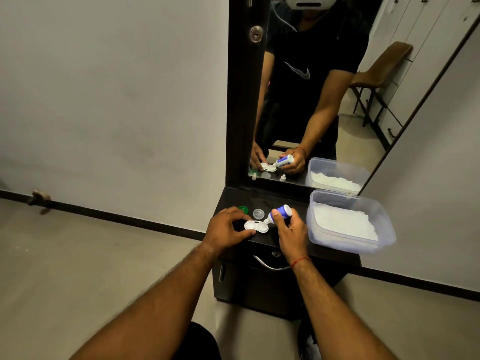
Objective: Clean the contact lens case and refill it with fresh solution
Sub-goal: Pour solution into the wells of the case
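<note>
left hand (226, 227): grip is pinching the left end of the lens case (255, 226), lying open on the desk (275, 200) | right hand (291, 232): grip is clamping the solution bottle (281, 212), holding it tilted, nozzle down at the case's right well

The left hand (227, 227) hides half of the green cap (243, 209) and the left edge of the case (255, 226). The right hand (291, 229) covers most of the bottle (281, 211), and its label is too small to read. The white stuff (342, 222) in the box (342, 244) could be cloth or paper. The top of the mirror (311, 100) is cut off.
</note>
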